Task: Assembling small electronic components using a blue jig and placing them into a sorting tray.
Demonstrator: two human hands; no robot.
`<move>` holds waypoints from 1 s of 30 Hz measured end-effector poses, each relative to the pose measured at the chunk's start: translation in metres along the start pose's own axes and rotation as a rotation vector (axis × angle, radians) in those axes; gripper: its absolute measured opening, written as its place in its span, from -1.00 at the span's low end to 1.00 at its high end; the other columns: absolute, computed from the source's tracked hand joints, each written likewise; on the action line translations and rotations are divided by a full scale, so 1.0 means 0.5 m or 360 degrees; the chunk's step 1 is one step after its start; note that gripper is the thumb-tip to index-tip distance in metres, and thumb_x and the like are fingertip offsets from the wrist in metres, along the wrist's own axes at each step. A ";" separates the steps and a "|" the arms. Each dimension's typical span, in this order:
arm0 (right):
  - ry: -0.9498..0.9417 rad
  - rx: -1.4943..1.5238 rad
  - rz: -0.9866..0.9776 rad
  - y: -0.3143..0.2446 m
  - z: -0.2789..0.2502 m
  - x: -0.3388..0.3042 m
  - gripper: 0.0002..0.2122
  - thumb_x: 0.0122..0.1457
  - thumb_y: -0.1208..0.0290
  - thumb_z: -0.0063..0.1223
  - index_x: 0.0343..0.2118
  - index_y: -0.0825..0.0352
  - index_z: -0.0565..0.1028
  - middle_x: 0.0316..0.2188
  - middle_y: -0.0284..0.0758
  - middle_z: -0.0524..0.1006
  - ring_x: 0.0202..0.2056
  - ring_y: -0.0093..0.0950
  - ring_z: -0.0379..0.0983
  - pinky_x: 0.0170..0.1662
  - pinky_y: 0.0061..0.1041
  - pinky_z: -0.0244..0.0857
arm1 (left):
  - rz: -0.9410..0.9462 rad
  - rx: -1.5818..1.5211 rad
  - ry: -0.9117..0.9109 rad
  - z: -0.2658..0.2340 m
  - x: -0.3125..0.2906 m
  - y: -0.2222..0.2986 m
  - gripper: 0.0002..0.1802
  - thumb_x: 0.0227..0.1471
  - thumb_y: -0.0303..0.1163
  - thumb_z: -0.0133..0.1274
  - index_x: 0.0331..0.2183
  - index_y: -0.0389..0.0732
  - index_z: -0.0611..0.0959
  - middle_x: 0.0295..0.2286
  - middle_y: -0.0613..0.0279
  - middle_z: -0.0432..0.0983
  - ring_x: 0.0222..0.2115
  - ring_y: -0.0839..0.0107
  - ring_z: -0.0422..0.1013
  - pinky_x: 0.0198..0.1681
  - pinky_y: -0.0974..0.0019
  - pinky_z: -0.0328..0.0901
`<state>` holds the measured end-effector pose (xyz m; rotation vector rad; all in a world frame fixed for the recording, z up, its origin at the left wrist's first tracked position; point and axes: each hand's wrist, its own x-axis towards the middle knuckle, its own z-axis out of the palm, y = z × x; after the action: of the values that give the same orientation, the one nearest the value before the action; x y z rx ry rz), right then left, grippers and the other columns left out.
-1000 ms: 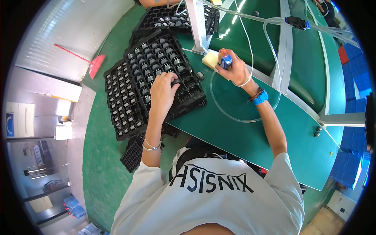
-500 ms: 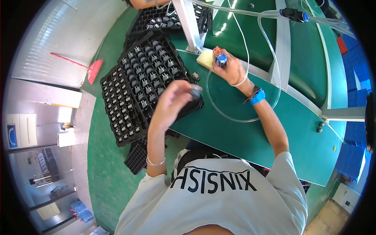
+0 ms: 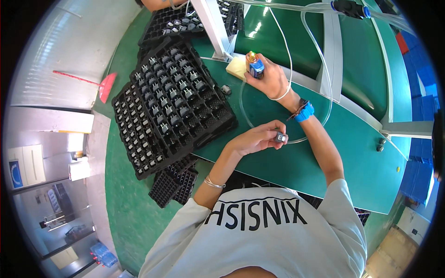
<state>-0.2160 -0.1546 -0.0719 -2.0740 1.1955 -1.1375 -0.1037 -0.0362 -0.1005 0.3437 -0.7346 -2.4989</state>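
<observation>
My left hand (image 3: 259,139) is over the green bench with a small dark grey block-like part (image 3: 280,137) pinched between thumb and fingers. Farther back, my right hand (image 3: 271,79) is closed round a small blue bottle-like dispenser (image 3: 256,68) with an orange-yellow top. Beside that hand lies a pale yellow sponge block (image 3: 237,68). To the left, a black compartment tray (image 3: 221,123) carries rows of grey parts with metal prongs, and its pockets nearest the bench hold none. One loose grey part (image 3: 226,89) sits on the bench by the tray.
A clear tube (image 3: 242,104) loops across the bench (image 3: 315,171). Another black tray (image 3: 139,160) of small parts lies beneath the first. A white frame post (image 3: 211,28) rises at the back. Several small metal parts (image 3: 380,144) rest at the right. Another person's arm (image 3: 160,4) shows at top.
My left hand has moved from the tray's near edge rightward and toward me over the bench, carrying the small grey part. My right hand keeps its hold on the dispenser.
</observation>
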 end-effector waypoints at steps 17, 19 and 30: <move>0.0111 -0.0119 -0.0006 0.026 0.014 0.021 -0.70 -0.03 0.36 0.10 -0.25 0.37 0.34 -0.43 -0.14 0.45 -0.43 -0.25 0.45 -0.33 -0.42 0.30 | 0.0185 0.0128 -0.0110 0.021 -0.012 0.007 -0.58 -0.10 -0.23 0.16 -0.26 -0.18 0.36 -0.30 0.09 0.36 -0.38 0.50 0.29 -0.29 0.49 0.22; 0.0127 0.0252 0.0272 0.063 0.018 0.043 -0.76 0.04 0.41 0.05 -0.26 0.40 0.35 -0.45 -0.31 0.42 -0.43 -0.59 0.37 -0.31 -0.58 0.28 | 0.0306 0.0125 -0.0125 0.080 -0.030 0.029 -0.64 -0.08 -0.26 0.12 -0.28 -0.18 0.37 -0.31 0.10 0.36 -0.39 0.51 0.28 -0.30 0.50 0.21; 0.0516 -0.0742 0.0430 0.330 -0.084 0.248 -0.51 -0.05 -0.04 0.01 -0.15 0.25 0.37 -0.39 -0.04 0.51 -0.29 -0.03 0.43 -0.23 -0.22 0.30 | 0.0966 0.0871 -0.0592 0.413 -0.132 0.192 -0.78 -0.06 -0.44 -0.16 -0.30 -0.22 0.48 -0.46 0.22 0.21 -0.49 0.44 0.22 -0.46 0.45 0.14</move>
<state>-0.2943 -0.3447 -0.1184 -1.9975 1.9923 -1.1756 -0.0863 0.0190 0.1294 -0.1593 -1.4305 -1.7702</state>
